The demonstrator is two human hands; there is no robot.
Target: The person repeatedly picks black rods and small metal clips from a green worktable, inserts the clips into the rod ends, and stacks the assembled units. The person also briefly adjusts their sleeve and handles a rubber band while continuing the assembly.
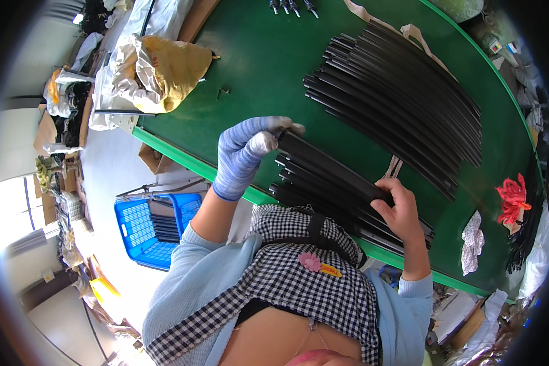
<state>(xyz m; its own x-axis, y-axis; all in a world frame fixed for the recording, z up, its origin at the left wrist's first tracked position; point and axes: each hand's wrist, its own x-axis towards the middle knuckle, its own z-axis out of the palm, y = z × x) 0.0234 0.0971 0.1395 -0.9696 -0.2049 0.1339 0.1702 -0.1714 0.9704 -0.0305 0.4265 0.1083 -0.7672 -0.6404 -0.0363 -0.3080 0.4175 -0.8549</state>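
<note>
A black tube (332, 160) lies slantwise between my two hands above the near side of the green table. Its left end is pinched by my left hand (241, 155), which wears a blue and white knit glove. My bare right hand (401, 212) grips the tube near its right end, thumb on top. Just below it, several more black tubes (314, 194) lie along the table's near edge, partly covered by the held one. Farther off, a large bundle of black tubes (396, 91) rests on the table, with pale cloth straps (416, 35) around it.
At the table's left corner sits a yellow and white sack (180, 70), near a small metal piece (224, 91). Below stands a blue basket (134, 229) with black tubes inside. To the right lie a red cloth (512, 198) and a patterned cloth (471, 243).
</note>
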